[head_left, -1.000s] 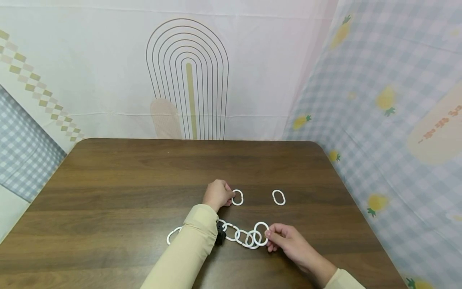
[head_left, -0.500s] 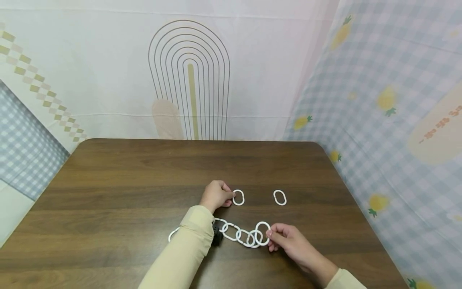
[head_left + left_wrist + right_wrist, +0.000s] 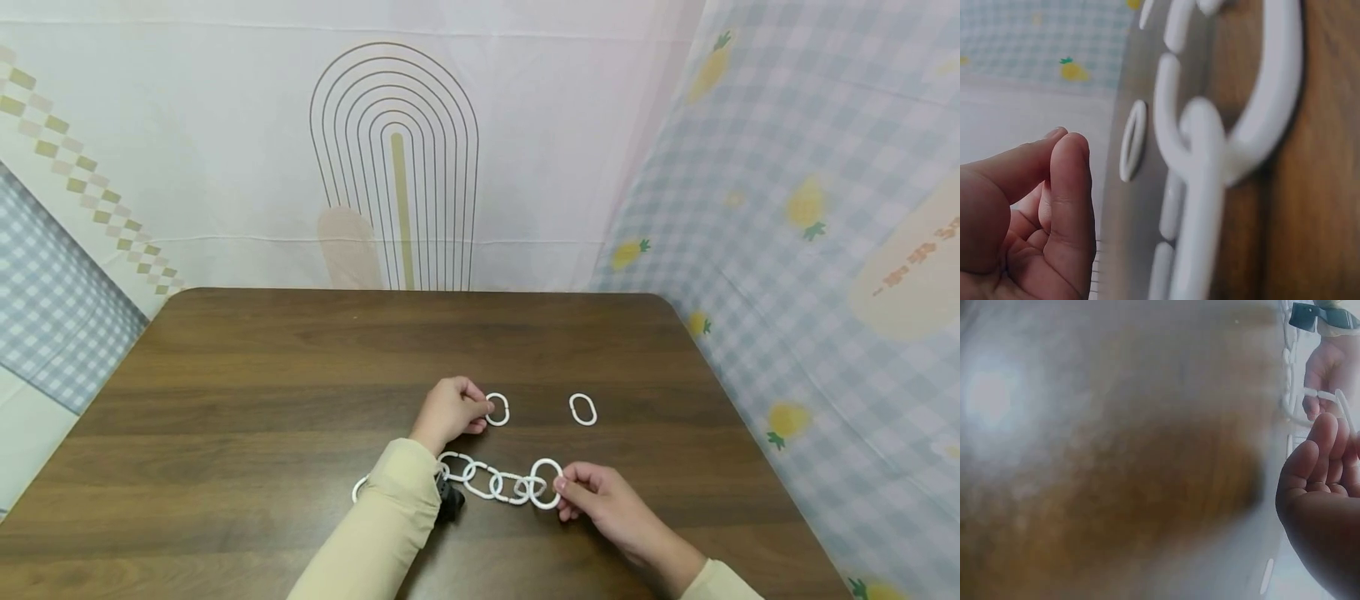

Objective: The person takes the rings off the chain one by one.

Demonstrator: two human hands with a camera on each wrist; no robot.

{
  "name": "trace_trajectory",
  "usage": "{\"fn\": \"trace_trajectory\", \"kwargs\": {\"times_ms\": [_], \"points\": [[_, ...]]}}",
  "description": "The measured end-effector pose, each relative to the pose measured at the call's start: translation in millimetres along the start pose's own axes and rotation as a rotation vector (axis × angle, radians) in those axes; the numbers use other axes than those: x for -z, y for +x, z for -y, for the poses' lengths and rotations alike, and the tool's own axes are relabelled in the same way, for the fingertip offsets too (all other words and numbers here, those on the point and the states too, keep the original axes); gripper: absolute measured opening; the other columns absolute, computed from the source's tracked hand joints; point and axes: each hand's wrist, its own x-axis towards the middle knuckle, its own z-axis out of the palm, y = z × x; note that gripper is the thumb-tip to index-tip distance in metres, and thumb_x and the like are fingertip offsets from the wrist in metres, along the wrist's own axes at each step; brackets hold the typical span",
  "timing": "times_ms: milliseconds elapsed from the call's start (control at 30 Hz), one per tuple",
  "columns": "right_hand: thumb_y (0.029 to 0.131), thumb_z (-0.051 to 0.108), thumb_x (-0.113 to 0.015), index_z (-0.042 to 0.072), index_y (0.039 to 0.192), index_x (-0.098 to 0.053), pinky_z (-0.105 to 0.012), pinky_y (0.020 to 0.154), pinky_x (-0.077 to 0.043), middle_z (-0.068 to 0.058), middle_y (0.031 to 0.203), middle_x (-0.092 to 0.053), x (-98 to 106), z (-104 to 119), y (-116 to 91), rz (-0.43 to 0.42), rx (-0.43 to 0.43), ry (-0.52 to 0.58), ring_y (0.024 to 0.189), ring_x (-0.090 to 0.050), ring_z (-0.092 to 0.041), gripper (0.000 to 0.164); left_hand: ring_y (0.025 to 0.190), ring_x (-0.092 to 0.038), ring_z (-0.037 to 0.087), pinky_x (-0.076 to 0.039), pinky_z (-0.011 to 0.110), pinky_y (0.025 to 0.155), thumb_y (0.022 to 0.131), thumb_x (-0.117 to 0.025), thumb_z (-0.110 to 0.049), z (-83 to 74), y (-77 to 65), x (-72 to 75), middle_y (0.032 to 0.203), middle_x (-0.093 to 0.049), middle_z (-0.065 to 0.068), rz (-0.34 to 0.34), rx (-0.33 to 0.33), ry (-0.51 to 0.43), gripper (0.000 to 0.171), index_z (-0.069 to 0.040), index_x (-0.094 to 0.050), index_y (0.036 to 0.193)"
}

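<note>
My left hand [image 3: 446, 415] reaches over a loose white plastic link [image 3: 506, 410], its fingertips overlapping the link's left edge in the head view. In the left wrist view, thumb and forefinger meet with nothing visible between them, and that link [image 3: 1133, 140] lies on the table apart from them. My right hand [image 3: 600, 496] pinches the right side of a white link [image 3: 546, 460] at the right end of a chain [image 3: 480, 492]. Whether this link is threaded through its neighbour cannot be told. In the right wrist view, my right hand [image 3: 1319, 469] partly hides the link.
Another loose white link [image 3: 582, 395] lies farther right on the brown wooden table [image 3: 300, 358]. The left sleeve [image 3: 367, 525] covers part of the chain, whose left end link [image 3: 357, 487] shows beyond it. A black wrist camera [image 3: 452, 504] sits just below the chain.
My left forearm has shifted slightly left, uncovering more of the chain. Both hands otherwise stay nearly in place, and the two loose links hold their positions on the table.
</note>
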Motion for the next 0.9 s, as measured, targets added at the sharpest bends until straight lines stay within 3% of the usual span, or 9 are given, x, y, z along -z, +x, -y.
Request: {"fn": "trace_trajectory", "kwargs": {"times_ms": [167, 333, 533, 900], "points": [[0.101, 0.007, -0.056, -0.018, 0.095, -0.056, -0.027, 0.068, -0.056, -0.010, 0.081, -0.065, 0.9, 4.0, -0.8, -0.009, 0.046, -0.032, 0.071, -0.063, -0.009, 0.025, 0.057, -0.064, 0.011, -0.059, 0.026, 0.058, 0.088, -0.073, 0.002, -4.1, -8.6, -3.3, 0.079, -0.069, 0.018, 0.037, -0.027, -0.020, 0.011, 0.003, -0.062, 0.090], [0.101, 0.008, -0.057, -0.017, 0.096, -0.056, -0.028, 0.069, -0.058, -0.019, 0.085, -0.065, 3.2, 8.1, -0.4, -0.019, 0.072, -0.074, 0.072, -0.064, -0.010, 0.025, 0.058, -0.064, 0.010, -0.059, 0.028, 0.059, 0.089, -0.073, 0.000, -8.3, -18.5, -6.1, 0.074, -0.065, 0.009, 0.070, -0.054, -0.034, 0.009, 0.002, -0.064, 0.091], [0.100, 0.010, -0.059, -0.015, 0.096, -0.057, -0.028, 0.070, -0.058, -0.018, 0.086, -0.067, 2.4, 11.9, -0.1, -0.038, 0.093, -0.111, 0.073, -0.065, -0.010, 0.025, 0.058, -0.063, 0.009, -0.059, 0.028, 0.058, 0.089, -0.074, -0.002, -9.5, -28.3, -9.4, 0.068, -0.061, 0.001, 0.079, -0.087, -0.050, 0.009, 0.002, -0.066, 0.090], [0.100, 0.011, -0.061, -0.009, 0.095, -0.061, -0.030, 0.069, -0.057, -0.018, 0.083, -0.066, 2.7, 21.4, -2.9, -0.114, 0.162, -0.212, 0.071, -0.065, -0.012, 0.021, 0.062, -0.065, 0.012, -0.060, 0.030, 0.062, 0.089, -0.075, -0.003, -2.1, -40.5, -18.4, 0.075, -0.067, 0.012, 0.105, -0.169, -0.109, 0.013, 0.004, -0.069, 0.098]]}}
